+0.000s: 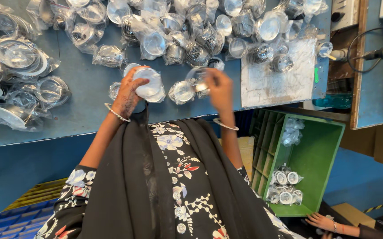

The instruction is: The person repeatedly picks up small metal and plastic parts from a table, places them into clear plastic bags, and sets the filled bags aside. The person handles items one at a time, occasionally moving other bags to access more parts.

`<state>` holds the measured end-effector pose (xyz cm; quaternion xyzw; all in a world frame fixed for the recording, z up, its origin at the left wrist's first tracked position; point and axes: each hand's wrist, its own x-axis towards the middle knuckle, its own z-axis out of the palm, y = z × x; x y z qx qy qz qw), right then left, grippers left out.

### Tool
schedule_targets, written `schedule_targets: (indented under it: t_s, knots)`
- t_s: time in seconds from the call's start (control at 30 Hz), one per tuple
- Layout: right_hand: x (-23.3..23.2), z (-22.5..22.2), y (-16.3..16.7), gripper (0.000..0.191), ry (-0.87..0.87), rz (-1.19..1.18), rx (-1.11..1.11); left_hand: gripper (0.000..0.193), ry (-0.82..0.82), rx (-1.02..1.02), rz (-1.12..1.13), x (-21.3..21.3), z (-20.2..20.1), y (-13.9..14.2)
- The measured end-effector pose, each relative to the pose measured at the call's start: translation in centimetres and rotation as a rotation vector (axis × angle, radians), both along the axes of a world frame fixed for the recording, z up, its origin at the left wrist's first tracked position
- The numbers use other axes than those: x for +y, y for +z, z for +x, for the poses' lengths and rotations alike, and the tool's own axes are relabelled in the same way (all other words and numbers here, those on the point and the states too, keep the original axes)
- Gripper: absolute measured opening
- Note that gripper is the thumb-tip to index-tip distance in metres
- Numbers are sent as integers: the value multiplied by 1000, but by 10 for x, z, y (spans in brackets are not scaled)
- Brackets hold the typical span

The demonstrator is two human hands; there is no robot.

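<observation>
My left hand (pixel 128 92) grips a round silver part sealed in a clear plastic bag (pixel 149 84), held just above the blue worktable (pixel 89 102). My right hand (pixel 218 88) holds a small round clear-and-metal part (pixel 199 79) close beside it. Another bagged silver part (pixel 181 91) lies on the table between my hands. Both wrists wear thin bangles.
Many bagged round metal parts (pixel 191 31) are heaped along the table's far side, and bagged rings (pixel 14 66) at the left. A white board (pixel 278 75) lies at the right. A green crate (pixel 309 163) holding several bagged parts stands below right; another person's hand (pixel 322 220) reaches near it.
</observation>
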<state>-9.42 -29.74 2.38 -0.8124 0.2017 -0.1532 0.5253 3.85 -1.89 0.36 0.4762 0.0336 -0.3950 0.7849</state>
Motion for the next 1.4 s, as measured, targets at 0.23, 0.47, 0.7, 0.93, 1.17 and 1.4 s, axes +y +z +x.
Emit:
schedule_targets:
  t_s: [0.23,0.47,0.7,0.93,1.17,1.4]
  knots:
    - [101,40,28,39,277,-124,117,32,-87,89,0,-13,-19,11]
    - [57,45,-28,39,343,-592,106,54,74,-56,105,12,-7,-16]
    - [48,45,-58,16,305,-987,275,51,175,-105,123,42,4,-31]
    - [78,86,35,18,446,-150,-29,40,212,109,-30,36,3,-8]
    - [140,112,35,21,512,-94,36,44,188,5,43,42,3,-3]
    - [90,75,-55,63,433,-548,311,47,469,13,27,76,1,-29]
